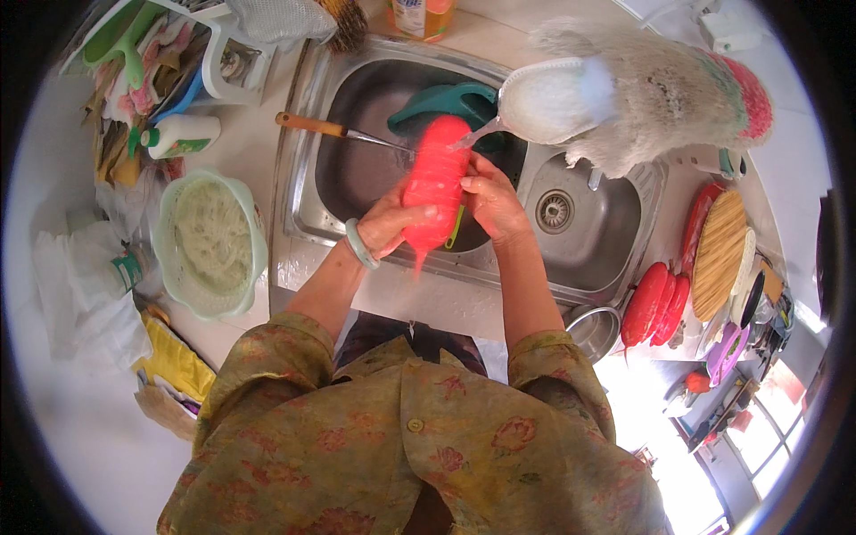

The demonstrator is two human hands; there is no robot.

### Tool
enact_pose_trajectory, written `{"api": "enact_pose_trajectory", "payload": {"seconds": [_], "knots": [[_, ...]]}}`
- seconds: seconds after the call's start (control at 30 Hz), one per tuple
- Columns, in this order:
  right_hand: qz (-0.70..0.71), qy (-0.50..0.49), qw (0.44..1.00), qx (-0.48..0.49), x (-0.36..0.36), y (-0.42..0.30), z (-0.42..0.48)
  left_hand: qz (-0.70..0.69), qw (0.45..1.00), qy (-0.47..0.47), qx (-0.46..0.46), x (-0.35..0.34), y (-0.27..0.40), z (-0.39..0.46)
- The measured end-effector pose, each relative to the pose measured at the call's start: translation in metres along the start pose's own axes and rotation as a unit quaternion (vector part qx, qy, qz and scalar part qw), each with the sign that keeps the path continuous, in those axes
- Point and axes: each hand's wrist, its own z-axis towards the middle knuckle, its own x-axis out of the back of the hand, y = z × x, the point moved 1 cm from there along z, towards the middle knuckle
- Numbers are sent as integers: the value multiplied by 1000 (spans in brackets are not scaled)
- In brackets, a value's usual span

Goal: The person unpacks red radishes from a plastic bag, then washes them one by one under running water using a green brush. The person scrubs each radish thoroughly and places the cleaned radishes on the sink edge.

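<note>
A large red radish (pixel 438 177) is held over the left basin of a stainless steel sink (pixel 361 87), its thin root pointing towards me. My left hand (pixel 391 217) grips its lower left side, thumb across the skin. At its right side is my right hand (pixel 493 197), with fingers against the radish and partly behind it. Water (pixel 478 132) runs onto the radish from a pale spout cover (pixel 545 100). Beneath it in the basin lie a teal plastic vessel (pixel 418 110) and a bright green strip-like thing (pixel 456 227), partly hidden.
A wooden-handled tool (pixel 311 124) rests across the sink's left rim. Left stands a pale green basin (pixel 167 267) of cloudy liquid. A shaggy grey cloth-like thing (pixel 655 100) is beside the spout. More red radishes (pixel 645 304), a round wooden board (pixel 719 254) and a metal pot (pixel 594 331) are right.
</note>
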Motion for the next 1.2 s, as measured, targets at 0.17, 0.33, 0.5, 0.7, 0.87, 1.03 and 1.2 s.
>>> {"api": "enact_pose_trajectory", "payload": {"seconds": [0.17,0.33,0.5,0.7,0.87,1.03,1.2], "knots": [[58,-26,998,24,0,8,-1,-4,1000,-14,4,-1,5,0],[-141,83,984,74,-30,3,-2,159,984,78,-21,-7,7,4],[-199,110,971,75,-33,6,-1,321,934,123,-98,0,-4,11],[-144,40,988,28,-15,6,-3,338,931,112,-77,3,3,9],[-251,80,961,81,-25,11,4,330,933,122,-81,9,-4,13],[-232,35,971,39,-13,6,6,290,947,116,-74,12,-4,11],[-275,78,956,74,-20,13,10,330,931,137,-72,7,0,13]]}}
